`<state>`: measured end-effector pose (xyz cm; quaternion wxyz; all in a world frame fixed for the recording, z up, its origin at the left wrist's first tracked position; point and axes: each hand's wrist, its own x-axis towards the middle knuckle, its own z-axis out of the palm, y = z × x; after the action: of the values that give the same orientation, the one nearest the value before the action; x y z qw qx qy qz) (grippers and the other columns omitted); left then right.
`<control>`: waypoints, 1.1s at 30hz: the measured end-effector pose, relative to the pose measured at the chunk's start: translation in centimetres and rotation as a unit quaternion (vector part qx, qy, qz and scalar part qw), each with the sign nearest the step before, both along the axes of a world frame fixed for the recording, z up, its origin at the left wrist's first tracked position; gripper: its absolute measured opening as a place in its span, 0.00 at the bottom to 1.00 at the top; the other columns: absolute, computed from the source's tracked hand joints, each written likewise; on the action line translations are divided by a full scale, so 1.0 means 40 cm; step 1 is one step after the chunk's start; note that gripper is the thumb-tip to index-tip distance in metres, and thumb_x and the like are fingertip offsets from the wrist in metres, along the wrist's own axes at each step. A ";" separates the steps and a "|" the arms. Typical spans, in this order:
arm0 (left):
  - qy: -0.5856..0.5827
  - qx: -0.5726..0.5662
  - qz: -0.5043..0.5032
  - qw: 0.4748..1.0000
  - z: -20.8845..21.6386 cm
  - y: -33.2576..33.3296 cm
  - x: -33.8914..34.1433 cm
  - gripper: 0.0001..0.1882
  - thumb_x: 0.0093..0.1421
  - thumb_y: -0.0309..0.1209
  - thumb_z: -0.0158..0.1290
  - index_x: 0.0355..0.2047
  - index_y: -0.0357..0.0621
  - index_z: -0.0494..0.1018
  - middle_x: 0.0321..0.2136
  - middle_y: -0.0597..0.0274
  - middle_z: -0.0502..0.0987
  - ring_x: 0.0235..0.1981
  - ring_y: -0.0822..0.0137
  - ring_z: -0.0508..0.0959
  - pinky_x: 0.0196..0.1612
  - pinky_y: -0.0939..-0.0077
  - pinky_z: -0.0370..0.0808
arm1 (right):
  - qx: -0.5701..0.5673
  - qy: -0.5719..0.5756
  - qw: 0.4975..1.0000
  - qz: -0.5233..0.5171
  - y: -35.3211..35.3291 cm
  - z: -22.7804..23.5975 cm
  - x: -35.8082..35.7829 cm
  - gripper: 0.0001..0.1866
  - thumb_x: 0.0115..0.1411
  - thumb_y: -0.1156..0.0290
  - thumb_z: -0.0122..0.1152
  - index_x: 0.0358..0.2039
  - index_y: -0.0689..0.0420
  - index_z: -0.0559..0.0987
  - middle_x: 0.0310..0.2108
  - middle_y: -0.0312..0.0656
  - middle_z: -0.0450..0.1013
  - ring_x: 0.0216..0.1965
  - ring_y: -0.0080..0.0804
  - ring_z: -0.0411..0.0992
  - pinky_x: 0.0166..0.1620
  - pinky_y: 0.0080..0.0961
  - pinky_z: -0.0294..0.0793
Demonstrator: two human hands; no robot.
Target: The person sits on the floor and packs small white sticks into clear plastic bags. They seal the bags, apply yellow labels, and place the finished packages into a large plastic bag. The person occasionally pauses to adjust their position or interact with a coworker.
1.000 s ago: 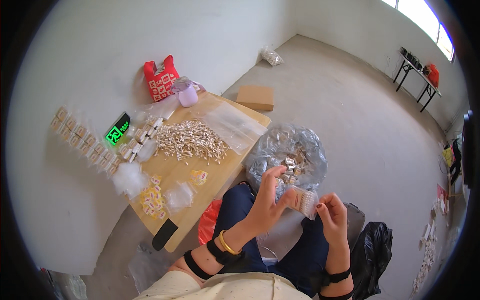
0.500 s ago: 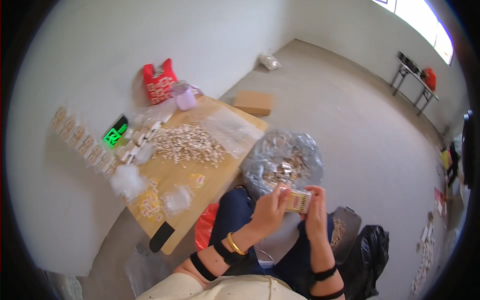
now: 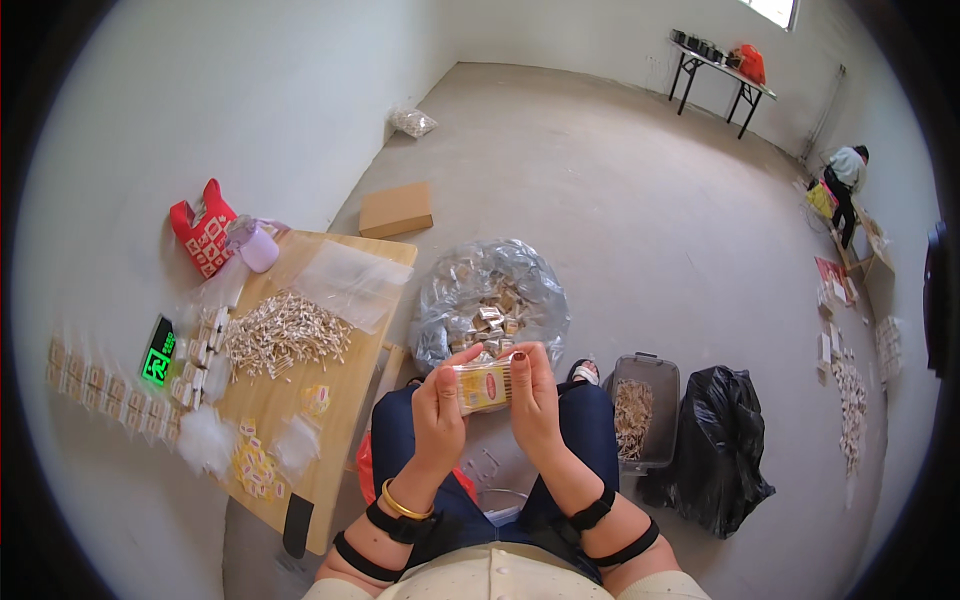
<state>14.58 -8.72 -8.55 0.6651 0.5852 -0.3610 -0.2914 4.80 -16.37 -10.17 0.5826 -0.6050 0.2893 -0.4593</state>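
Holding yellow-labelled packet [image 3: 484,388] — both hands [image 3: 438,408]; plastic bag [image 3: 543,290] beyond

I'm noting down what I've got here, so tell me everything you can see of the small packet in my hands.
The small packet is roughly rectangular and looks like clear plastic, with a yellow label bearing a red mark, and thin sticks showing at its right. It's held almost level between your left hand and right hand, on the near side of the gray plastic bag. Whether it's sealed can't be told.
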 end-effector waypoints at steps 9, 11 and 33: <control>-0.396 -0.036 0.093 0.913 0.003 -0.045 0.006 0.17 0.69 0.35 0.41 0.45 0.38 0.76 0.23 0.57 0.77 0.19 0.64 0.72 0.26 0.73 0.69 | 0.034 -0.024 0.999 -0.028 -0.010 -0.002 -0.022 0.16 0.71 0.58 0.38 0.34 0.57 0.68 0.26 0.30 0.62 0.27 0.13 0.58 0.31 0.14 0.60; -0.325 -0.049 0.072 0.942 -0.007 -0.054 0.004 0.18 0.69 0.36 0.41 0.45 0.37 0.76 0.20 0.62 0.74 0.17 0.69 0.68 0.23 0.75 0.67 | 0.034 -0.018 0.999 -0.032 -0.012 -0.009 -0.030 0.17 0.71 0.58 0.38 0.34 0.57 0.68 0.26 0.30 0.63 0.28 0.13 0.59 0.32 0.14 0.61; -0.169 -0.031 0.071 0.983 0.018 -0.107 -0.092 0.11 0.68 0.32 0.44 0.45 0.40 0.69 0.21 0.72 0.68 0.21 0.82 0.63 0.23 0.85 0.59 | 0.096 -0.125 0.987 -0.028 -0.055 -0.015 -0.070 0.18 0.70 0.57 0.41 0.34 0.57 0.72 0.27 0.29 0.68 0.28 0.10 0.64 0.32 0.12 0.65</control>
<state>10.90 -13.00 -7.83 0.6309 0.6295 -0.4347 -0.1294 2.00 -18.58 -10.79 0.6563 -0.4757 0.2736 -0.5177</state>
